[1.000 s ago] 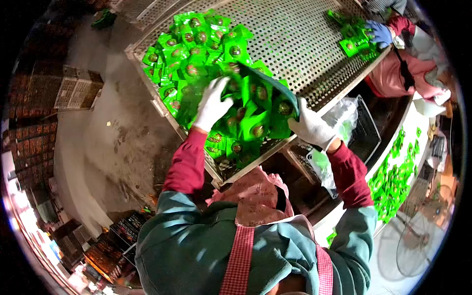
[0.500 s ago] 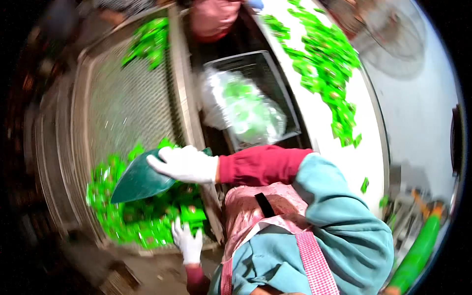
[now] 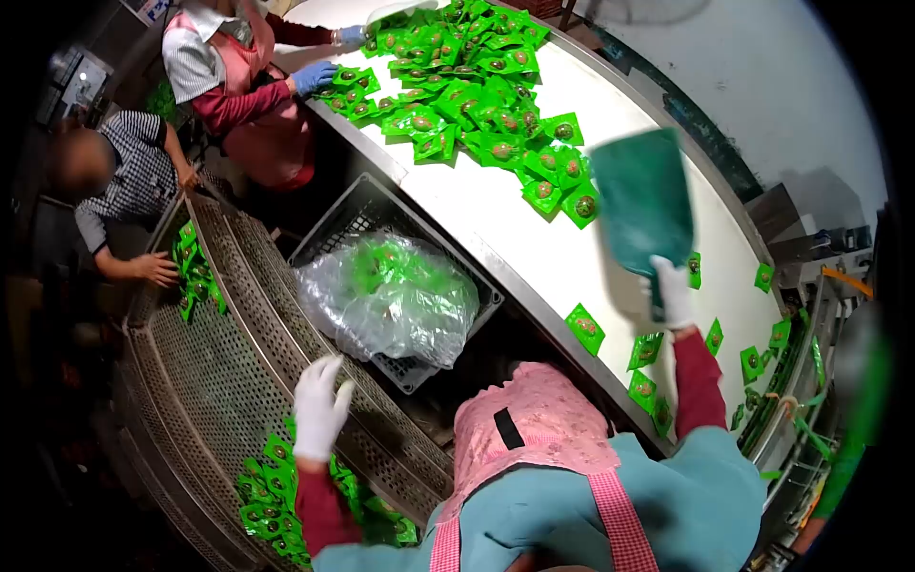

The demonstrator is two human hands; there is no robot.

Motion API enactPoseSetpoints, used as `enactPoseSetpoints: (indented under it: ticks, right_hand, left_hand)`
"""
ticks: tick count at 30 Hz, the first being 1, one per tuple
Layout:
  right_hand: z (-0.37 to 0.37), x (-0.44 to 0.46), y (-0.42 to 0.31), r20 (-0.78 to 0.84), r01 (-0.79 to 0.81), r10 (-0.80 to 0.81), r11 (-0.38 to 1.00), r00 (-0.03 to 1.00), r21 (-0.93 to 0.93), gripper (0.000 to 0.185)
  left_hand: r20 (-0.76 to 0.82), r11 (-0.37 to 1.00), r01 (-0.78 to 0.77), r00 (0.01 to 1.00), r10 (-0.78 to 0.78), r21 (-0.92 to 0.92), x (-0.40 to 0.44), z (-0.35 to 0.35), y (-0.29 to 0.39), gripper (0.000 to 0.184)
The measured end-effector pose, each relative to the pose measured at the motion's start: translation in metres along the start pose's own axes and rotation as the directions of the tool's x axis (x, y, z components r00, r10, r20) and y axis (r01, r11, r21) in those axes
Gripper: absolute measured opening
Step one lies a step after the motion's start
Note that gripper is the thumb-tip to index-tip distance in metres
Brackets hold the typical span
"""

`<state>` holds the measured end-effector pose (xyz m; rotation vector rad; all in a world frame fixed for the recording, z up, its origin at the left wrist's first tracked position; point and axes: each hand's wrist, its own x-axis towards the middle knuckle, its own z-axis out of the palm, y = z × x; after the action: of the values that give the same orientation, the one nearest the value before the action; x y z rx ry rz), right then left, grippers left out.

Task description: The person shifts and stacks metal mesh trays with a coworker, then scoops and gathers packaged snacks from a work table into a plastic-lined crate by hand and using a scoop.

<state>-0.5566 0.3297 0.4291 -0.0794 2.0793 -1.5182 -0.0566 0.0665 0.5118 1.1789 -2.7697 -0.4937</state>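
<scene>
Leaning in at far L, a person in a checked top point(image 3: 132, 162) has a bare hand point(image 3: 155, 270) by a small heap of green pkts point(image 3: 197, 286) at the upper end of the perforated metal tray point(image 3: 205, 381). Tray runs down twd the wearer: bare holes midway, bigger heap of pkts at near end, partly hidden by the wearer's forearm point(image 3: 324, 505). Room round there v. dark, can't make out much.

Next, a co-worker point(image 3: 276, 143) in pink apron & white top stands btwn tray & tbl, blue-gloved hand point(image 3: 313, 78) on pkts at tbl edge. Left hand point(image 3: 322, 408), white glove, is up over tray's side wall, fingers apart, grip released. Just R of it, dark mesh crate point(image 3: 365, 200) w/ clear plastic bag point(image 3: 419, 305), green showing thru. Wearer's pink apron point(image 3: 529, 410) at bottom ctr.

White tbl point(image 3: 486, 210), metal-edged, curves from top ctr to lower R: big pile of pkts at far end, scattered singles at near end. Green scoop point(image 3: 643, 200) over tbl btwn pile & singles, shadow beside it; can't tell if blade touches. Right hand point(image 3: 672, 291), white glove, is clenched on scoop's handle.

Far R: grey wall point(image 3: 743, 86) behind tbl, metal frame point(image 3: 820, 362) at tbl end, long green thing point(image 3: 863, 410), blurred.
</scene>
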Motion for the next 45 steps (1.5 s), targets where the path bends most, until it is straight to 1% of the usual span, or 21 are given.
enactPoseSetpoints:
  ticks: [4,6,7,8,9,11,13,14,16,18,20,22,25,27,31,33,36,39,41,43,45]
  right_hand:
    - [-0.098,-0.021,0.040,-0.167,-0.074,0.095,0.989,0.981,0.131,0.020]
    - [-0.135,-0.048,0.065,-0.242,-0.123,0.147,0.986,0.959,0.114,0.018]
    - [-0.145,-0.063,0.082,-0.298,0.048,0.001,0.986,0.954,0.158,0.017]
    - [-0.154,-0.071,0.088,-0.443,-0.073,0.122,0.989,0.888,0.126,0.016]
    - [-0.176,-0.073,0.123,-0.590,-0.040,0.027,0.999,0.807,-0.009,0.023]
    - [-0.207,-0.104,0.163,-0.751,0.124,-0.144,0.989,0.644,-0.083,0.054]
    - [-0.254,-0.148,0.210,-0.802,-0.003,-0.302,0.936,0.515,-0.353,0.058]
    - [-0.272,-0.169,0.224,-0.836,-0.233,-0.244,0.888,0.492,-0.396,0.061]
    - [-0.307,-0.207,0.292,-0.888,-0.097,-0.221,0.955,0.404,-0.282,0.061]
    - [-0.313,-0.249,0.320,-0.911,-0.294,-0.283,0.881,0.301,-0.371,0.063]
    - [-0.321,-0.280,0.336,-0.961,-0.439,-0.154,0.864,0.231,-0.244,0.066]
    - [-0.333,-0.298,0.341,-0.966,-0.490,-0.181,0.835,0.186,-0.251,0.067]
    - [-0.361,-0.330,0.353,-0.970,-0.509,-0.170,0.827,0.176,-0.237,0.068]
    - [-0.382,-0.345,0.348,-0.900,-0.533,-0.392,0.728,0.193,-0.431,0.069]
    - [-0.418,-0.366,0.335,-0.959,-0.618,-0.193,0.734,0.205,-0.280,0.069]
    - [-0.445,-0.371,0.344,-0.955,-0.632,-0.209,0.716,0.209,-0.296,0.075]
    - [-0.480,-0.378,0.352,-0.946,-0.722,-0.235,0.612,0.223,-0.322,0.071]
    - [-0.516,-0.380,0.379,-0.966,-0.825,-0.143,0.503,0.217,-0.259,0.070]
    - [-0.532,-0.377,0.396,-0.978,-0.836,-0.110,0.506,0.179,-0.210,0.070]
    - [-0.546,-0.373,0.425,-0.993,-0.834,0.082,0.552,0.086,-0.026,0.071]
    - [-0.540,-0.359,0.441,-0.991,-0.832,0.082,0.553,0.105,-0.042,0.080]
  left_hand:
    - [0.079,0.976,-0.216,0.974,0.215,0.012,0.143,0.077,0.040,0.042]
    - [0.102,0.933,-0.354,0.932,0.347,0.063,0.191,0.127,0.096,0.044]
    - [0.063,0.886,-0.452,0.892,0.447,0.109,0.195,0.150,0.124,0.044]
    - [0.109,0.873,-0.479,0.876,0.470,0.087,0.202,0.176,0.151,0.049]
    - [0.160,0.895,-0.438,0.880,0.447,-0.090,0.195,0.207,0.177,0.056]
    - [0.152,0.792,-0.599,0.778,0.610,-0.116,0.168,0.247,0.225,0.065]
    - [0.241,0.769,-0.627,0.733,0.636,-0.119,0.146,0.279,0.253,0.073]
    - [0.292,0.780,-0.619,0.732,0.615,-0.091,0.141,0.291,0.257,0.073]
    - [0.304,0.722,-0.691,0.696,0.651,0.038,0.122,0.301,0.276,0.070]
    - [0.239,0.721,-0.693,0.702,0.671,0.013,0.110,0.317,0.282,0.069]
    - [0.200,0.763,-0.646,0.749,0.632,0.009,0.092,0.325,0.293,0.066]
    - [0.190,0.762,-0.646,0.755,0.628,0.043,0.080,0.323,0.310,0.066]
    - [0.171,0.774,-0.629,0.773,0.611,0.076,0.058,0.326,0.328,0.068]
    - [0.108,0.777,-0.624,0.780,0.616,0.077,0.046,0.326,0.341,0.071]
    - [0.071,0.800,-0.594,0.804,0.590,0.083,0.023,0.322,0.365,0.074]
    - [0.064,0.792,-0.606,0.796,0.602,0.078,0.010,0.326,0.375,0.075]
    - [0.053,0.785,-0.615,0.789,0.612,0.081,-0.011,0.329,0.393,0.074]
    - [-0.008,0.761,-0.640,0.764,0.645,0.105,-0.032,0.343,0.403,0.074]
    - [-0.042,0.748,-0.654,0.749,0.662,0.112,-0.045,0.348,0.415,0.073]
    - [-0.069,0.764,-0.639,0.761,0.645,0.089,-0.059,0.354,0.426,0.072]
    - [-0.089,0.753,-0.658,0.748,0.658,0.035,-0.070,0.365,0.438,0.071]
